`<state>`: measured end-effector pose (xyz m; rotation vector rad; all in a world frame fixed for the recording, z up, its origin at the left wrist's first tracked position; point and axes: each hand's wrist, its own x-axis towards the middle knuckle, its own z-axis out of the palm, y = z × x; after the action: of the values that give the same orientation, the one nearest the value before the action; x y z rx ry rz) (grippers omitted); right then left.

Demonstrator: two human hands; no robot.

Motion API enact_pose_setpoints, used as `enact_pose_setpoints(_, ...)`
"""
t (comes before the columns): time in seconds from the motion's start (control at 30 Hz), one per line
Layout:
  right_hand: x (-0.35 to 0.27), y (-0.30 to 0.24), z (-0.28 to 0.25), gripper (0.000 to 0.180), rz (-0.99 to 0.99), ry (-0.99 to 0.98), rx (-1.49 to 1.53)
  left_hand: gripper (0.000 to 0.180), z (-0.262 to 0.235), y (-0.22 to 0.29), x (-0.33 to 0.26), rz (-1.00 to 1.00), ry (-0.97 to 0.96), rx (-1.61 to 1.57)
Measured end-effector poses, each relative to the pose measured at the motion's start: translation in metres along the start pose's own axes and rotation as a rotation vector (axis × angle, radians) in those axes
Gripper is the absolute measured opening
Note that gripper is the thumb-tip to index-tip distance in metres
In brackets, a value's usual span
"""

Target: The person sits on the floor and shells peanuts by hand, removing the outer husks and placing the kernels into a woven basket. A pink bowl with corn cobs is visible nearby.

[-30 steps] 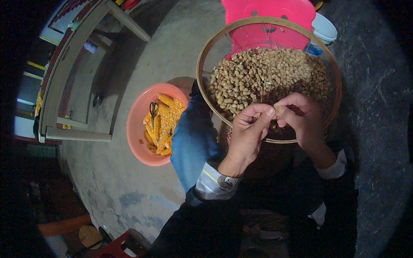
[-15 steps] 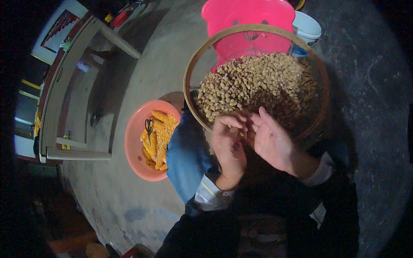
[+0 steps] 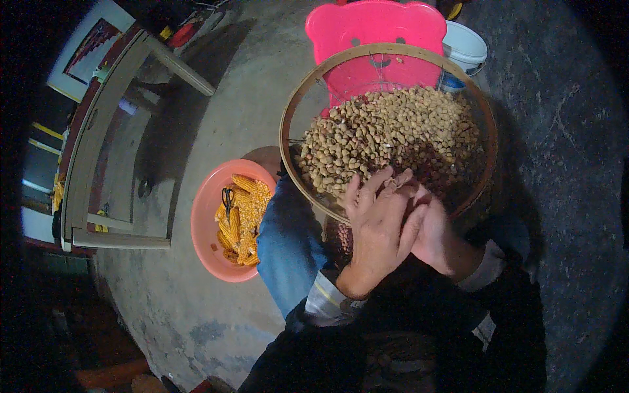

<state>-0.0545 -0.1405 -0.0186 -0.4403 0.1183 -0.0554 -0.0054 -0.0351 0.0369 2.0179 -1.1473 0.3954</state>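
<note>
Fingers of left hand point(image 3: 380, 226) and right hand point(image 3: 429, 229) loosely together over peanuts point(image 3: 386, 141), grasp seemingly unclear.

Tan peanuts point(image 3: 386, 141), pink stool point(image 3: 375, 33), orange basin point(image 3: 204, 223)

Our left hand point(image 3: 379, 226) lies over our right hand point(image 3: 436, 232), so we cannot tell whether the right hand's fingers pinch anything. Both hands cover the near rim of the round sieve point(image 3: 308, 105) and part of the peanuts point(image 3: 393, 134) in it. The sieve hides the lower half of the pink plastic stool point(image 3: 373, 29) and one side of the white bucket point(image 3: 466, 46). Our blue-trousered knee point(image 3: 285, 242) covers the orange basin point(image 3: 206, 226) at its right edge. The scissors point(image 3: 227, 198) on the corn cobs point(image 3: 244, 216) are too small to make out well. The wooden frame point(image 3: 98, 131) fades into the dark rim.
</note>
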Motion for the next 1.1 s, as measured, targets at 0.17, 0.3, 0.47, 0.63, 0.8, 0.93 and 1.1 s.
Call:
enact_pose_setpoints(0.17,-0.001,-0.009,0.024,0.035,-0.016,0.108,-0.149,0.04,-0.001,0.0,-0.002,-0.019,-0.054,0.023)
enact_pose_setpoints(0.3,0.001,-0.011,0.01,0.035,-0.062,0.151,-0.22,0.046,0.0,0.001,0.0,-0.002,-0.072,-0.002)
enact_pose_setpoints(0.47,0.009,-0.075,-0.026,0.033,0.054,-0.265,-0.355,0.041,0.0,-0.004,-0.001,-0.075,-0.001,-0.224)
enact_pose_setpoints(0.63,0.01,-0.134,0.009,0.027,-0.61,0.548,-1.135,0.021,-0.014,-0.009,-0.012,-0.366,0.113,-0.481)
enact_pose_setpoints(0.8,-0.01,-0.219,-0.004,0.029,-0.885,0.922,-1.489,0.02,-0.012,-0.013,-0.008,-0.539,0.266,-0.893)
enact_pose_setpoints(0.93,-0.012,-0.26,-0.056,0.022,-1.345,1.055,-2.642,0.021,-0.014,-0.011,-0.007,-0.502,0.247,-0.902)
enact_pose_setpoints(1.1,0.064,-0.208,0.0,0.031,-0.527,0.565,-2.086,0.021,-0.014,-0.014,-0.011,-0.559,0.213,-0.907)
